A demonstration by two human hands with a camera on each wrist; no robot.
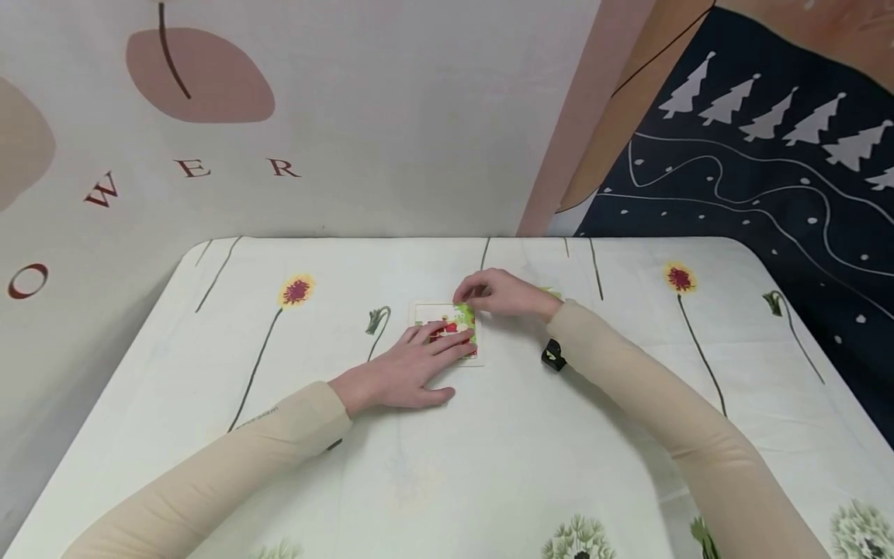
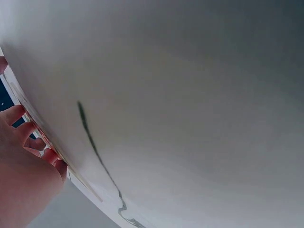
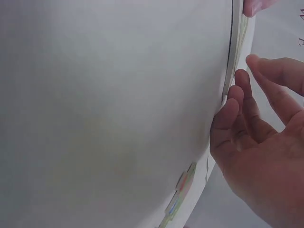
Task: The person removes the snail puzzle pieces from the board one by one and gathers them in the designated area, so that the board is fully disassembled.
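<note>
A small square picture puzzle (image 1: 421,316) with a pale border and a red, green and white picture lies flat on the table. Across its lower part rests my left hand (image 1: 412,369), fingers spread and thumb out to the side. My right hand (image 1: 506,295) is at the puzzle's upper right corner, its fingers bent down toward the edge. In the right wrist view, the fingertips (image 3: 228,111) are beside the board's edge, and I see nothing between thumb and fingers. The left wrist view shows the left fingers on the thin board from the side. Part of the picture is hidden under the left hand.
Behind the right wrist lies something yellow-green (image 1: 553,292), mostly covered; the right wrist view shows thin coloured pieces (image 3: 180,192) on the table. A white flower-patterned cloth (image 1: 489,466) covers the table. Printed wall hangings (image 1: 419,116) stand behind its far edge.
</note>
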